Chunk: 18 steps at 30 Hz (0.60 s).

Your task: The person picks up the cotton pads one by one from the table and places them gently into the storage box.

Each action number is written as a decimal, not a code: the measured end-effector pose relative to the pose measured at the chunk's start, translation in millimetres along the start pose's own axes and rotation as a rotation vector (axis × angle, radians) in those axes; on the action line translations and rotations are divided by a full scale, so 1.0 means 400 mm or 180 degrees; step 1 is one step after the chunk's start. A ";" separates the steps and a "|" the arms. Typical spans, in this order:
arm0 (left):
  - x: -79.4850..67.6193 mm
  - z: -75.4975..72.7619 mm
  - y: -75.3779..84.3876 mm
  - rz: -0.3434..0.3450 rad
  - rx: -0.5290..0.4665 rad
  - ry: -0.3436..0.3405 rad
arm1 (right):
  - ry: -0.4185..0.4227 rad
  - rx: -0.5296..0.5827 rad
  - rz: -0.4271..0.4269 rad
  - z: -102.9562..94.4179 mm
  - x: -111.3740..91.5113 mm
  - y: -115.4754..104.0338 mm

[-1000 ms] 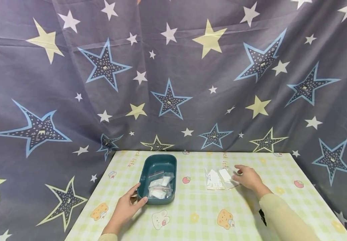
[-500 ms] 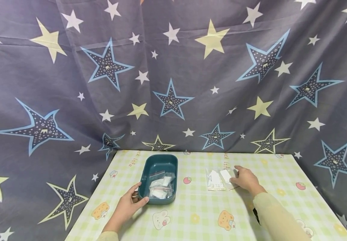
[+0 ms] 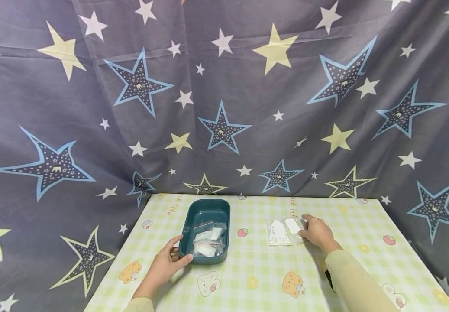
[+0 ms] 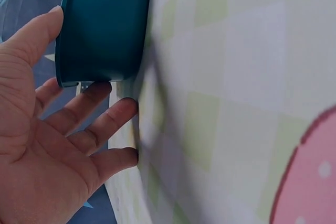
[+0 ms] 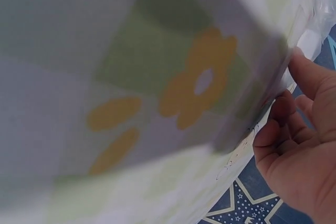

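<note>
A teal plastic box (image 3: 208, 212) stands on the left of the table, with small clear zip bags (image 3: 208, 242) of white pieces in its near half. My left hand (image 3: 166, 262) grips its near-left corner. In the left wrist view the thumb is on the box's rim, while the lower fingertips rest at the tabletop. On the right, my right hand (image 3: 318, 234) pinches the edge of a clear zip bag (image 3: 292, 226) holding a white rectangular piece. Another clear zip bag (image 3: 279, 232) of white pieces lies just left of it.
A green-and-white checked cloth (image 3: 247, 264) with cartoon prints covers the table. Behind and at both sides hangs a dark curtain (image 3: 232, 78) printed with stars. A dark band (image 3: 330, 280) shows under the right sleeve.
My right hand has moved slightly left onto the bag's edge, its fingers closing there. The left hand and the box stay in place; the whole view shifted a little.
</note>
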<state>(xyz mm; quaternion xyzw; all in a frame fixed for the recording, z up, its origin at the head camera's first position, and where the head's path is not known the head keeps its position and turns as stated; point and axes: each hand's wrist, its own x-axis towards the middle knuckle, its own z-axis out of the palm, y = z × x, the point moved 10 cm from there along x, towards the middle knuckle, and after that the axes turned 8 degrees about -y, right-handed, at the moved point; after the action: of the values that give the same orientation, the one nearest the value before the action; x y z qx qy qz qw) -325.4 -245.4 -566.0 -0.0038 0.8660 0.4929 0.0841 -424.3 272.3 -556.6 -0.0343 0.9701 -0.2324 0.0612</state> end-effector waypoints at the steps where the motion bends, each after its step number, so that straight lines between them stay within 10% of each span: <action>1: 0.001 0.000 -0.002 -0.0004 -0.0002 0.0001 | 0.0018 -0.0003 -0.0010 0.000 0.000 -0.001; 18: -0.002 -0.003 -0.010 0.0034 0.0044 0.0059 | 0.0253 0.0066 -0.0035 0.006 -0.005 0.006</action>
<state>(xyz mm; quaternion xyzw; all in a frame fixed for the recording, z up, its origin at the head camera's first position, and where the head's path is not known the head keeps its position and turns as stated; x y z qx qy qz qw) -324.5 -248.5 -568.6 -0.0032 0.8701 0.4873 0.0735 -422.1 273.6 -559.4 -0.0298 0.9691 -0.2439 0.0217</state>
